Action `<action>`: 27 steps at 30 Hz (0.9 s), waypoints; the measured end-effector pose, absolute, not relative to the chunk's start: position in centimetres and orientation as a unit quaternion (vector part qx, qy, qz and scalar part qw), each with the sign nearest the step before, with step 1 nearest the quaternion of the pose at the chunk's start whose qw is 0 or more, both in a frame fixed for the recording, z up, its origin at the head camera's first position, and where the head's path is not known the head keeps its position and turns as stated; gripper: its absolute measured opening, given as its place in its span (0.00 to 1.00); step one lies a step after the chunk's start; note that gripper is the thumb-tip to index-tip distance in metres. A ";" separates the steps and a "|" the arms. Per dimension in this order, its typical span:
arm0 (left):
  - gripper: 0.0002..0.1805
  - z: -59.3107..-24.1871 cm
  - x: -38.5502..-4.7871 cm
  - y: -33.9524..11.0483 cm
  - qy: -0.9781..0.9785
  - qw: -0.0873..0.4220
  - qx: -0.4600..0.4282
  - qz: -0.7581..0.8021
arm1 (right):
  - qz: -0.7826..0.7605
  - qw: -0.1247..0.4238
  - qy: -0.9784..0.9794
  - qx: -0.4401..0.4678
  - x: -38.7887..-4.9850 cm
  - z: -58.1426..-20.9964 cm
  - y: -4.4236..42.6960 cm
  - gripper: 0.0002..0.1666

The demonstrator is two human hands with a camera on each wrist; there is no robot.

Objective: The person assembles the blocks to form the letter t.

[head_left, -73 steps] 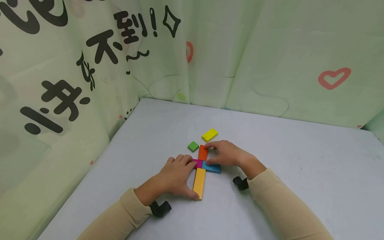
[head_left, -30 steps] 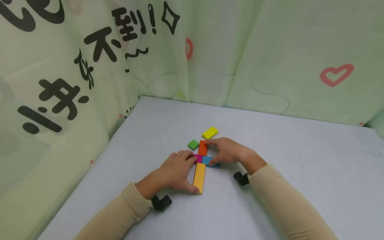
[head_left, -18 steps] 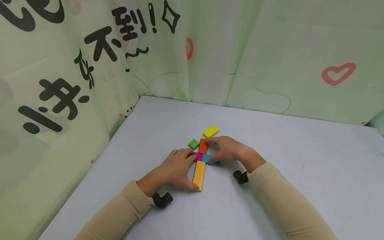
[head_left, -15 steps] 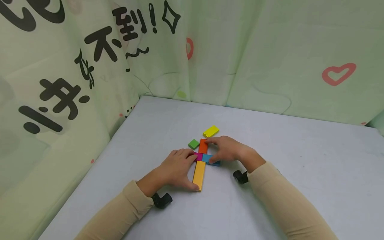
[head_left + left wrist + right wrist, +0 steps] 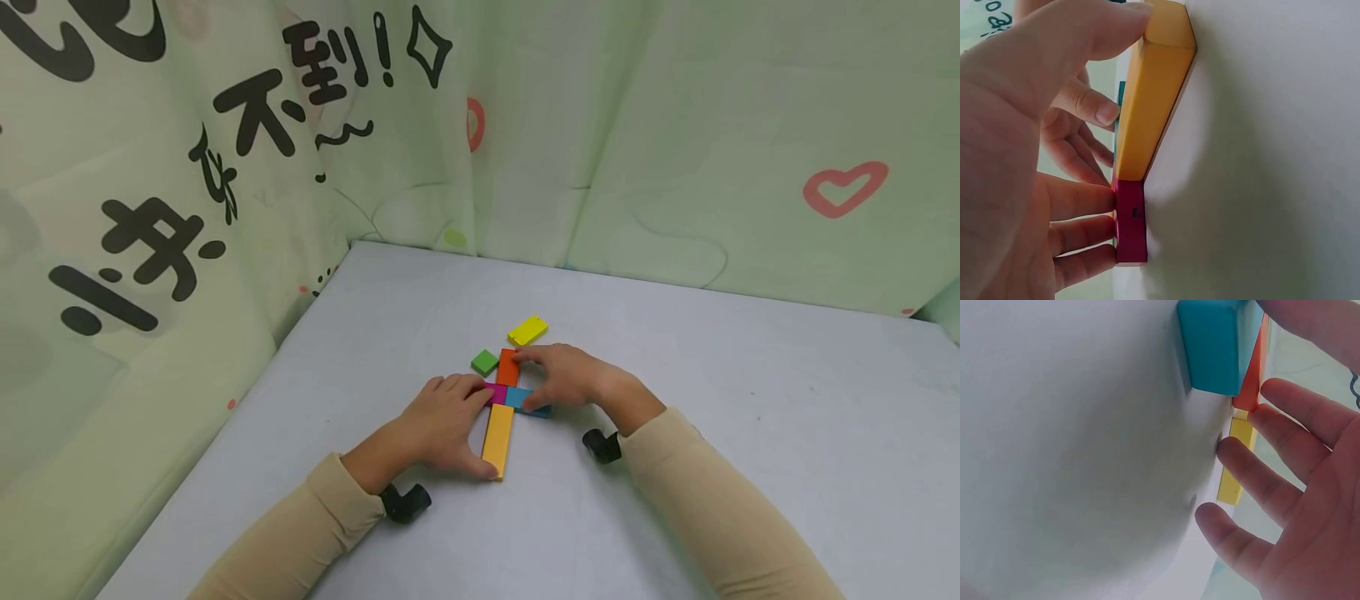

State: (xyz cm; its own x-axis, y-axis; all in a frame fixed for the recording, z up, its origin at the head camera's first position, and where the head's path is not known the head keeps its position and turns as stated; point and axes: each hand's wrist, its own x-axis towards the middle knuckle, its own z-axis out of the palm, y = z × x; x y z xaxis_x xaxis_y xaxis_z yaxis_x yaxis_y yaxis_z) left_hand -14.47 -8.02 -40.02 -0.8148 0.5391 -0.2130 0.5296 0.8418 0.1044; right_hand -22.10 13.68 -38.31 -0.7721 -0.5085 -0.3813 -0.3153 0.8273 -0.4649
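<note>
Pale green curtains (image 5: pixel 697 150) hang behind the white surface (image 5: pixel 712 375). Your left hand (image 5: pixel 447 425), spread rather than gripping, touches both the magenta block (image 5: pixel 497 393) and the near end of the amber block (image 5: pixel 498 437), which lies on magenta's near side. Your right hand (image 5: pixel 567 373), loosely spread, touches the blue block (image 5: pixel 514 395), right of magenta, and the orange block (image 5: pixel 507 367), just beyond it. Also beyond magenta lie the green block (image 5: pixel 484 361), slightly left, and, farthest, the yellow block (image 5: pixel 528 330).

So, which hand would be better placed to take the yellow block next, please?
Probably the right hand: it lies nearer the yellow block, while the left hand touches the amber block.
</note>
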 end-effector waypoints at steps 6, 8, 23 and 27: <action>0.57 -39.9 -14.5 -8.1 0.951 0.119 0.283 0.025 | -0.198 0.245 0.919 -0.236 -21.9 -38.3 13.8 0.44; 0.56 -39.9 -14.5 -8.1 0.951 0.118 0.284 0.026 | -0.200 0.241 0.919 -0.240 -21.9 -38.3 13.9 0.43; 0.57 -40.1 -14.5 -8.2 0.951 0.120 0.285 0.031 | -0.205 0.200 0.918 -0.275 -21.2 -38.8 13.6 0.42; 0.57 -40.0 -14.6 -8.3 0.950 0.124 0.284 0.033 | -0.199 0.189 0.920 -0.280 -20.8 -38.8 13.4 0.45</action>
